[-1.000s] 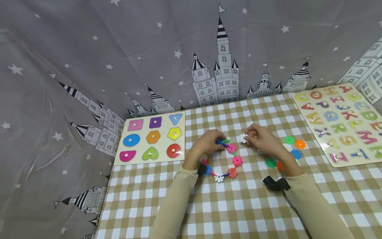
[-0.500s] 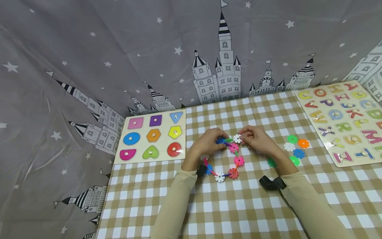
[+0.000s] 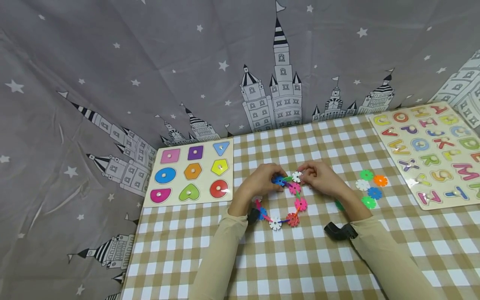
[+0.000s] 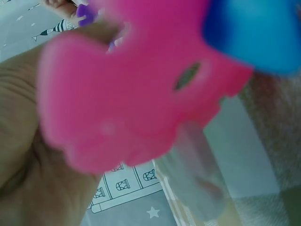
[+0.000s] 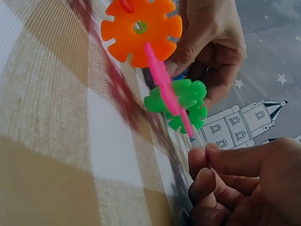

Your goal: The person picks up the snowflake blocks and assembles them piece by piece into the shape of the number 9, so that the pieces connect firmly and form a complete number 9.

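Observation:
A chain of notched plastic snowflake discs in pink, white, blue and other colours curves over the tablecloth in the head view. My left hand (image 3: 262, 181) holds it at its far end, near a blue disc (image 3: 279, 180) and a green disc (image 3: 288, 179). Between thumb and fingertips, my right hand (image 3: 318, 177) pinches a white disc (image 3: 296, 177) by its edge. That disc's other side meets the chain's end, beside the green disc and a pink disc (image 3: 294, 188). A blurred pink disc (image 4: 117, 108) fills much of the left wrist view.
Loose discs, among them an orange one (image 3: 380, 180) and a blue one (image 3: 374, 193), lie right of my right hand. A shape puzzle board (image 3: 207, 149) is at the left, a letter puzzle board (image 3: 406, 175) at the right. A grey castle-print curtain (image 3: 210, 83) hangs behind the table.
My right hand has brought the white disc leftward from apart to the chain's end beside the green disc. My left hand keeps its hold with little movement.

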